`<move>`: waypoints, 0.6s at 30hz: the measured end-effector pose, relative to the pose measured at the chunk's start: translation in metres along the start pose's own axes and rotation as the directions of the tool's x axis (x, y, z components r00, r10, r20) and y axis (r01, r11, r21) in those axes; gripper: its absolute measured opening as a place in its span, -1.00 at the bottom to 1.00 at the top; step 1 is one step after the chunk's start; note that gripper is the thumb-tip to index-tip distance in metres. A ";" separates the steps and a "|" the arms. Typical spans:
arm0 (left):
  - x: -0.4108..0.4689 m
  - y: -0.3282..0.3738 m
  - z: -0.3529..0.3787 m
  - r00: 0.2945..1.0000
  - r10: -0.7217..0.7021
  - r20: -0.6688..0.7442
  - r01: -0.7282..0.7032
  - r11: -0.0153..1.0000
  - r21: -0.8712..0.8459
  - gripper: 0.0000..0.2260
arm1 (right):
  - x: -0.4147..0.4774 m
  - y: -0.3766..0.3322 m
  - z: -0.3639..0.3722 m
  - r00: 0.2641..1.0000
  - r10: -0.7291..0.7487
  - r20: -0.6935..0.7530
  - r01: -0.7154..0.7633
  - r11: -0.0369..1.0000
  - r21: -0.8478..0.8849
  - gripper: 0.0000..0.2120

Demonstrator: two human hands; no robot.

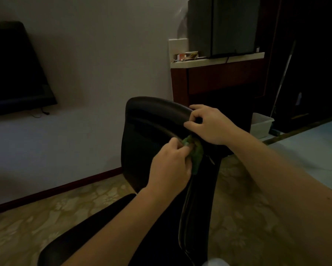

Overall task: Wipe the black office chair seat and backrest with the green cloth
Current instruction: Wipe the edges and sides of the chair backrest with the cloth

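The black office chair's backrest (147, 135) stands in the middle of the view, and its seat (88, 233) reaches toward the lower left. My left hand (169, 167) grips the bunched green cloth (196, 153) against the backrest's right edge. Just above it, my right hand (209, 123) curls over the top right rim of the backrest, thumb in front and fingers behind. Most of the cloth is hidden by my left fingers.
A dark TV (13, 70) hangs on the white wall at left. A wooden cabinet (218, 79) with a dark appliance (224, 25) on top stands behind the chair. A white bin (261, 123) sits on the patterned floor (46, 214) at right.
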State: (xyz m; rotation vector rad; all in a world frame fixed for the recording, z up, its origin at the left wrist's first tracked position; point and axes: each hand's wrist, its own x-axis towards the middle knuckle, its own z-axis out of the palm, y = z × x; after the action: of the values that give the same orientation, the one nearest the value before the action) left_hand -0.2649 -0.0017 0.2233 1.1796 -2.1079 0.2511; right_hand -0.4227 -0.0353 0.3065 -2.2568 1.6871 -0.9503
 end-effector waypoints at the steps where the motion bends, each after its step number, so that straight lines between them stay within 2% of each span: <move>1: -0.005 0.001 -0.001 0.999 0.039 0.009 -0.039 0.999 -0.011 -0.80 | -0.001 -0.001 0.000 1.000 -0.005 -0.001 0.005 1.000 -0.002 -0.82; 4: -0.006 -0.010 -0.007 0.996 0.075 0.048 -0.074 0.997 -0.026 -0.77 | -0.002 -0.004 0.000 1.000 -0.007 0.019 0.006 1.000 0.005 -0.82; 8: 0.012 -0.030 -0.014 0.992 -0.126 0.032 0.127 0.991 -0.047 -0.73 | -0.004 -0.004 0.000 1.000 -0.004 0.026 0.004 1.000 0.023 -0.82; 10: 0.019 -0.030 -0.014 0.986 -0.163 0.033 0.164 0.985 -0.046 -0.72 | -0.007 -0.002 0.002 1.000 0.002 0.018 -0.002 1.000 0.027 -0.82; 16: 0.010 -0.007 -0.004 0.996 -0.092 0.005 0.092 0.996 -0.018 -0.77 | -0.010 0.002 0.001 1.000 0.016 0.006 -0.016 0.999 0.029 -0.81; 18: 0.000 -0.004 -0.005 1.000 -0.025 0.019 0.025 0.999 -0.037 -0.78 | -0.010 0.001 0.002 1.000 0.015 0.005 -0.015 0.999 0.030 -0.81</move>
State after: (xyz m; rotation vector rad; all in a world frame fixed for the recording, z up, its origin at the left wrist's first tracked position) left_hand -0.2596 -0.0014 0.2258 1.1899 -2.1034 0.1898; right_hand -0.4241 -0.0269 0.3010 -2.2222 1.6739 -0.9598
